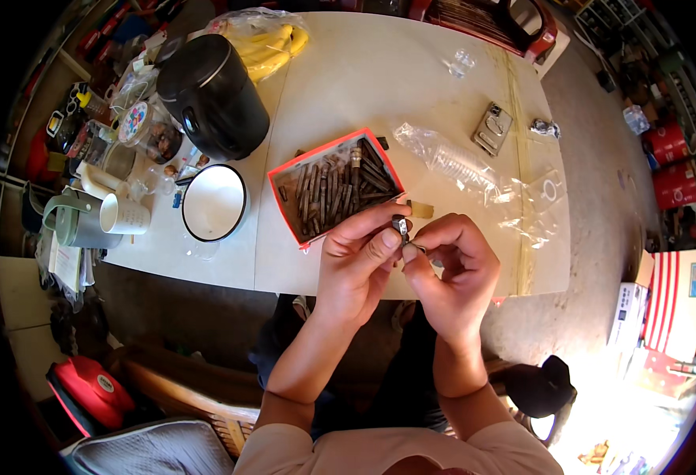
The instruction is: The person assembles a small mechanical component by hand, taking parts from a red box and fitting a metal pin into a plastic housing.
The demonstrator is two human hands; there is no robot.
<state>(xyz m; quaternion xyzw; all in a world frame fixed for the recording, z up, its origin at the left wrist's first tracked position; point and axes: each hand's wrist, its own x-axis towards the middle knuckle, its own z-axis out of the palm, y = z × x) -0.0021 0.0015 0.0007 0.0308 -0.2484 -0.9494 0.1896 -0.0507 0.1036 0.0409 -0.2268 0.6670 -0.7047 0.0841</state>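
Note:
Over the table's front edge, my left hand [356, 265] pinches a small dark metal piece [401, 226] with a shiny face between thumb and fingers. My right hand [452, 273] meets it from the other side, thumb and forefinger closed at the piece's lower end. Whether the right fingers hold a separate small part is hard to make out. Just beyond my hands lies an open red-rimmed box [278, 207], filled with several dark metal rods [324, 190] that look like taps or drill bits. A small yellowish-brown block [421, 209] shows past my fingertips.
Left of the box stand a white bowl [215, 203], a black lidded pot-like appliance [213, 99], a white mug [123, 214] and jars; bananas [273, 49] lie behind. To the right are clear plastic packaging [458, 162] and a small metal plate [492, 129].

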